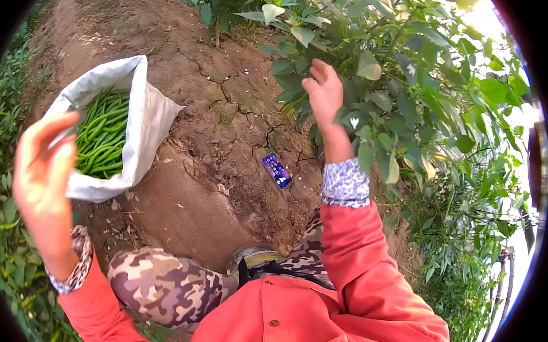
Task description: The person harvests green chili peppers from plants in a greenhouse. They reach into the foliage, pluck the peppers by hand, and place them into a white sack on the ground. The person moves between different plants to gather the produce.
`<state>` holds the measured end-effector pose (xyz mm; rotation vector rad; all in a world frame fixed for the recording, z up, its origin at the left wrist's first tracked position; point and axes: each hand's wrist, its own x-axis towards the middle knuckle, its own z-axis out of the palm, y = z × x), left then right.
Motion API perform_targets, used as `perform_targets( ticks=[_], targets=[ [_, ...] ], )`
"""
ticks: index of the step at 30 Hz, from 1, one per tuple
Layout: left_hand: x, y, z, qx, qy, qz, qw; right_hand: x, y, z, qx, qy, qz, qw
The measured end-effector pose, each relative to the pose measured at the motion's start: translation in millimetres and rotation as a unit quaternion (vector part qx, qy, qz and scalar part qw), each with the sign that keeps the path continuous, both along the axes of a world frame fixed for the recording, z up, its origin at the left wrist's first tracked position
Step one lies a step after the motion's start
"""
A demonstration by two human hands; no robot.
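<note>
My left hand (45,179) is raised at the left, in front of the near left side of a white woven sack (156,116). Its fingers are apart and curved, slightly blurred, with nothing seen in them. Long green chili peppers (105,136) fill the sack, whose rim is folded outward. At the upper right my right hand (324,90) reaches to the edge of a leafy pepper plant (380,99). Its thumb and fingers are bent, and I cannot tell whether they hold anything. Slender green peppers (294,104) hang among the leaves just left of this hand.
A smartphone (276,170) with a lit screen lies on the cracked soil (221,87) between the sack and the plant. More green plants (4,171) line the left edge. My bent knee in camouflage trousers (164,283) and a shoe (256,256) are below.
</note>
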<state>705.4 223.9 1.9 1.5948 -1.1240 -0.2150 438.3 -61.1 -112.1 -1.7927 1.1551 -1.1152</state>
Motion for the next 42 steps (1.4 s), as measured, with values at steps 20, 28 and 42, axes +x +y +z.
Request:
perform_targets(
  ticks=[20,28,42],
  targets=[
    [-214.3,-353.5,-133.3,-0.001,0.112,-0.314,0.943,-139.2,-92.3,62.7,0.017,0.111,0.065,0.992],
    [-244.7,-399.5,-165.9,0.006,0.036,-0.185,0.982,-123.9,-76.1,62.1,0.006,0.13,0.047,0.99],
    [-238.6,-399.7,-158.1,0.042,0.127,-0.12,0.984,-114.8,-72.7,59.3,0.009,0.137,0.065,0.988]
  ],
)
